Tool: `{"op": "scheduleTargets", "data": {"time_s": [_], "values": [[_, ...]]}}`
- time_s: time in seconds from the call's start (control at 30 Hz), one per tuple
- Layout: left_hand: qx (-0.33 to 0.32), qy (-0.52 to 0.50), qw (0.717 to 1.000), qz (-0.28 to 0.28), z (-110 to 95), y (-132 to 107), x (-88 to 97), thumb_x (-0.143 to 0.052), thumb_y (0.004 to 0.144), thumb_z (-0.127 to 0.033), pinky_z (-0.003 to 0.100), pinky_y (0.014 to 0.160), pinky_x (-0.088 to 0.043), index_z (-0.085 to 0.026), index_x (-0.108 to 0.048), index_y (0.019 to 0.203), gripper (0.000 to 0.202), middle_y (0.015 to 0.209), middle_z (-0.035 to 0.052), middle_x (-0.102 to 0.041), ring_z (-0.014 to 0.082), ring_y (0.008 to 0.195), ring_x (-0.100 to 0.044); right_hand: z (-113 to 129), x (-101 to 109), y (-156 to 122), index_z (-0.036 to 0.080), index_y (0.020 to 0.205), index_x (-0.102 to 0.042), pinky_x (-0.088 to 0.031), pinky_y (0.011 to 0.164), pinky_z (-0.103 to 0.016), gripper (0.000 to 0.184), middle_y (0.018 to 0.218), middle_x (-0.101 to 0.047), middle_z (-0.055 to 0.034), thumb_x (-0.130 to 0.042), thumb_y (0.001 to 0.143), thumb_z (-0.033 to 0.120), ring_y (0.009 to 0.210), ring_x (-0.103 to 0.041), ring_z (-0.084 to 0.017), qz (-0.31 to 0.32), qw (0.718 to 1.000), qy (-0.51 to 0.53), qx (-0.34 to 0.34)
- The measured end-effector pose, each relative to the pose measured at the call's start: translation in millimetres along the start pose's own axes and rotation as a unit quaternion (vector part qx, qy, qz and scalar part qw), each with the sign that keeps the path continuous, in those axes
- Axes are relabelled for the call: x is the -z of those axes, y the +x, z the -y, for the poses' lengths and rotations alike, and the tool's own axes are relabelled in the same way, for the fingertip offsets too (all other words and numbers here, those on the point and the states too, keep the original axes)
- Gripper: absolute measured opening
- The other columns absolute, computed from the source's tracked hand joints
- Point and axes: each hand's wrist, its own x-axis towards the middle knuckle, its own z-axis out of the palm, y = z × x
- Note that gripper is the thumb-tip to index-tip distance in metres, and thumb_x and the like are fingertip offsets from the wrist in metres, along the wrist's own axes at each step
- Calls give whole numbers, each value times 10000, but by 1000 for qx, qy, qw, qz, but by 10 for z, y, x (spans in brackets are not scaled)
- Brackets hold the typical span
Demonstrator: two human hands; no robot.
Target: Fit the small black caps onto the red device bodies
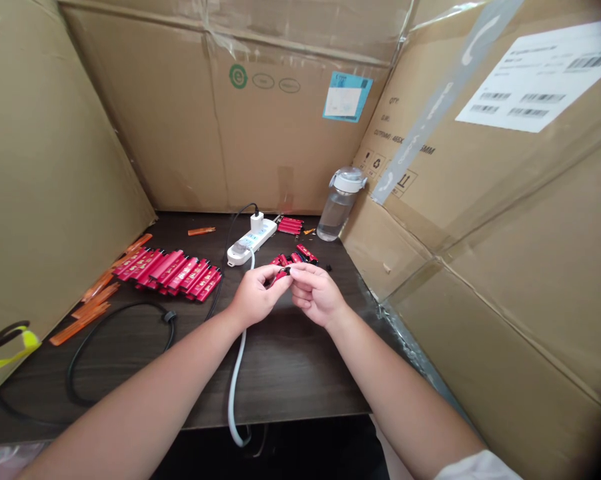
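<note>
Above the dark table, my left hand (257,297) is closed around a small red stick with a black end (281,273), which looks like a lighter. The fingertips of my right hand (317,293) are pinched at the black end, touching it. Most of the stick is hidden by the fingers. Just behind the hands lies a loose heap of similar red sticks (307,253) with small black bits. To the left, many more red sticks (167,270) with light print lie stacked side by side.
A white power strip (253,241) with a plugged-in charger stands behind my hands. Its white cable (236,380) runs over the front edge. A water bottle (339,203) stands back right. Orange strips (83,320) and a black cable (73,373) lie left. Cardboard walls (280,153) enclose the table.
</note>
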Motion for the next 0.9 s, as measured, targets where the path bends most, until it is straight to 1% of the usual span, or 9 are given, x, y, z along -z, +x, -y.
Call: {"op": "scheduleTargets", "data": {"time_s": [0.1,0.2,0.3,0.37,0.47,0.57,0.67,0.8,0.9], "values": [[0,23,1000,-5,9,2,13,-615,758,-329,208,573,-385,-139,-684,748,203,642,-5,-594,95,586,-476,7,7,-5,168,777,-633,-153,316,-144,214,446,-381,105,-764,625,244,354,-192,-12,13,999,-40,17],[3,55,998,-4,10,11,40,-610,759,-313,204,549,-364,-131,-687,717,202,603,-15,-565,87,560,-448,10,23,-8,172,807,-649,-148,321,-152,221,518,-484,72,-757,654,288,361,-221,-8,15,993,-104,53],[5,67,998,13,-1,17,67,-609,764,-312,208,556,-370,-128,-701,745,207,616,-12,-580,93,570,-462,18,52,-7,166,828,-672,-174,329,-165,239,535,-513,56,-756,663,318,359,-267,-11,2,981,-175,88],[6,64,998,28,-10,20,75,-616,763,-320,213,573,-387,-132,-713,774,212,644,-5,-609,104,591,-492,27,68,-4,156,807,-681,-182,333,-173,241,519,-518,50,-765,650,319,357,-282,-14,-7,977,-190,96],[4,48,998,35,-15,25,71,-635,756,-333,228,618,-428,-151,-730,836,220,721,12,-667,128,646,-550,33,65,2,155,781,-677,-148,325,-168,233,446,-442,77,-776,630,302,352,-226,-13,-13,988,-131,84],[-9,25,999,23,0,35,61,-664,740,-314,258,714,-467,-176,-735,900,223,861,33,-712,160,756,-605,16,33,5,172,805,-670,-135,315,-154,238,418,-344,110,-777,625,284,354,-182,-14,-18,997,-51,62],[-18,14,1000,3,28,42,57,-671,740,-304,275,758,-475,-182,-736,921,227,904,43,-716,173,809,-622,-21,-4,2,175,836,-674,-144,310,-146,245,432,-348,107,-771,637,280,354,-188,-12,-12,999,-26,43],[-34,16,999,-12,40,38,57,-668,751,-293,278,751,-474,-196,-737,938,222,910,47,-709,166,796,-621,-54,-35,-6,172,863,-683,-146,307,-141,266,446,-377,100,-774,634,274,353,-197,-8,-18,999,-19,42],[-51,32,998,-18,31,27,55,-660,761,-281,277,746,-471,-209,-742,913,187,880,45,-702,161,777,-616,-54,-47,-10,172,851,-686,-141,304,-140,263,434,-372,104,-778,625,267,347,-197,-8,-24,999,-11,39]]}}
